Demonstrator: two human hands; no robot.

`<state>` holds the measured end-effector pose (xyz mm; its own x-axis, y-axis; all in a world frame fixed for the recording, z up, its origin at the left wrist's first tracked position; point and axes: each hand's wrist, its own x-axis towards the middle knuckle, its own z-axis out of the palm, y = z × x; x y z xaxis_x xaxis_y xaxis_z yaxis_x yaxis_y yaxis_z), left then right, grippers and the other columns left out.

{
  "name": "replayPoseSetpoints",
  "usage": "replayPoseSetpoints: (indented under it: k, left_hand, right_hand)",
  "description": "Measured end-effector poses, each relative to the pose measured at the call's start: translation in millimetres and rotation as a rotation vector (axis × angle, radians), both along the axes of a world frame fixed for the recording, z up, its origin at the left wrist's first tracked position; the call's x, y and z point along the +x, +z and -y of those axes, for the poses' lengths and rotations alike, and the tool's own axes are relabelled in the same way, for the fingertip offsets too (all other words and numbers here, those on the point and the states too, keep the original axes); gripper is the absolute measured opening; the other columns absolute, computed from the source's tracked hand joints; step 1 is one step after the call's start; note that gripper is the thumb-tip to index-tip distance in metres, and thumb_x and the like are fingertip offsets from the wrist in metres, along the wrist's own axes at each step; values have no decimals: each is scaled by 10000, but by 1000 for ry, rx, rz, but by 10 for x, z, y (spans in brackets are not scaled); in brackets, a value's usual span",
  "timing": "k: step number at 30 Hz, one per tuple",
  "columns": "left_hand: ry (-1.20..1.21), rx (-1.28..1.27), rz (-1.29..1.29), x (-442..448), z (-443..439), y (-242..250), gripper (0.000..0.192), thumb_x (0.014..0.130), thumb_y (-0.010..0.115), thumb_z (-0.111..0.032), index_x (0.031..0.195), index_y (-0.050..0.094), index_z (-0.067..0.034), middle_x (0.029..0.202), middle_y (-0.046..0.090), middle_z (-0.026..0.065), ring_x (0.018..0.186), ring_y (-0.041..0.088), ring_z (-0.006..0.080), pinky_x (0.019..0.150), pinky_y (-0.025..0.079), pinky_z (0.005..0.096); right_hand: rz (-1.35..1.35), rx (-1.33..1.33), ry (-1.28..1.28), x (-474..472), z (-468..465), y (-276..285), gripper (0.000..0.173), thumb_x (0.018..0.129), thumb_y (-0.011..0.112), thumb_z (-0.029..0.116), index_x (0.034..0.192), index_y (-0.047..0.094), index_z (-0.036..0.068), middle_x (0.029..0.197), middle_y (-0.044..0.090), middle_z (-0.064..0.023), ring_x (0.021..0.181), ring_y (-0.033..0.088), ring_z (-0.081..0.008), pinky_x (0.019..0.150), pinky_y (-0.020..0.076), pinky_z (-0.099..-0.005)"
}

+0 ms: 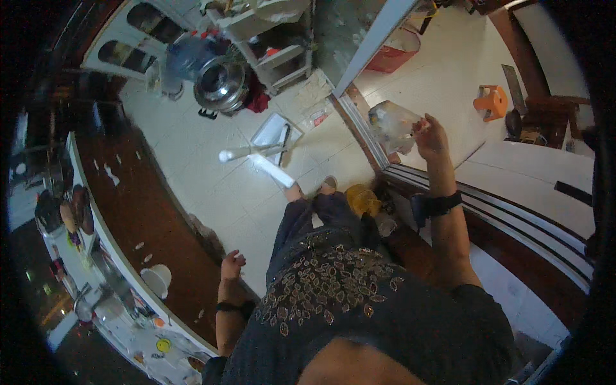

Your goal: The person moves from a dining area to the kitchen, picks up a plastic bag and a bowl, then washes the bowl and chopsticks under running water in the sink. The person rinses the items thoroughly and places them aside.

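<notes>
My right hand (429, 137) is stretched out to the right, gripping the gathered neck of a translucent plastic bag (392, 122). Its contents are too blurred to name. The bag hangs beside the sliding door's track (363, 130). Down at my left side, my left hand (233, 263) holds nothing, its fingers loosely bent and partly apart. It is near the brown cabinet front (139, 192) under the counter. A white tray-like object (272, 130) lies on the tiled floor ahead of my feet, with a white-ended long object (245, 152) across it.
A large metal pot (221, 85) stands near a shelf rack (274, 53). A yellow container (363, 199) sits by my foot. Beyond the doorway are an orange stool (492, 102) and a red box (392, 53). Kitchen items crowd the white-edged counter (89, 192) at left.
</notes>
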<state>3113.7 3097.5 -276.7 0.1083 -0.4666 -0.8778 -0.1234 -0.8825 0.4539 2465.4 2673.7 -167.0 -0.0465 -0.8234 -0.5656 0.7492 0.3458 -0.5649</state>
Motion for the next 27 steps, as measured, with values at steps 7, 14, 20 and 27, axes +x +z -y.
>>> replayPoseSetpoints:
  k: [7, 14, 20, 27]
  left_hand:
    - [36, -9, 85, -128, 5, 267, 478, 872, 584, -235, 1250, 477, 37, 851, 668, 133, 769, 645, 182, 677, 513, 304]
    - [-141, -39, 195, -126, 8, -289, 462, 840, 592, -284, 1176, 551, 30, 780, 679, 130, 702, 651, 196, 665, 515, 317]
    - [-311, -84, 207, -1184, 1049, -376, 416, 839, 603, -265, 1163, 572, -7, 832, 684, 145, 737, 666, 240, 683, 519, 344]
    - [-588, -132, 182, -3086, 2177, -1107, 401, 844, 599, -326, 1165, 583, -87, 963, 651, 177, 915, 623, 336, 793, 490, 423]
  right_hand:
    - [-89, 264, -23, 180, -76, -9, 197, 884, 563, 202, 785, 523, 36, 639, 564, -62, 708, 598, -177, 683, 518, -298]
    - [-54, 89, 182, 134, -20, -186, 232, 895, 531, 280, 779, 553, 81, 720, 608, -40, 728, 584, -166, 581, 441, -263]
    - [-153, 273, 200, 347, 80, -271, 181, 897, 514, 229, 808, 566, 80, 707, 555, -15, 752, 533, -154, 679, 425, -292]
    - [-302, 491, 173, 386, 265, -1220, 104, 844, 576, 119, 911, 568, 39, 814, 585, -43, 798, 540, -149, 753, 433, -289]
